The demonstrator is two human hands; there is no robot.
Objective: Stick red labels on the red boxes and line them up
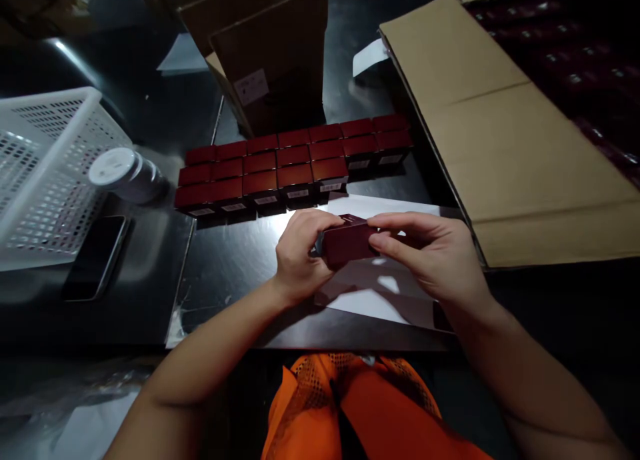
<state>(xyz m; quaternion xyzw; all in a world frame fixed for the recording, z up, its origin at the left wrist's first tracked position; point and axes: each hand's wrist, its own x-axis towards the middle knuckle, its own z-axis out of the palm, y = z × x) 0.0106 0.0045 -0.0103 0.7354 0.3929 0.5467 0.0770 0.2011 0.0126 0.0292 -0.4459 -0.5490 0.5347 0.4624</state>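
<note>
While the small dark-red rectangular carton point(347, 245) is held over the white paper sheet point(367, 303), our left grip point(301, 253) wraps one end, presumably steadying it; our right grip point(445, 257) pinches the other (red box-shaped cartons point(263, 162) stand beyond).

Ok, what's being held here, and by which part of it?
A small dark-red box: the left hand grips its left end; the right hand pinches its right end near the top.
</note>
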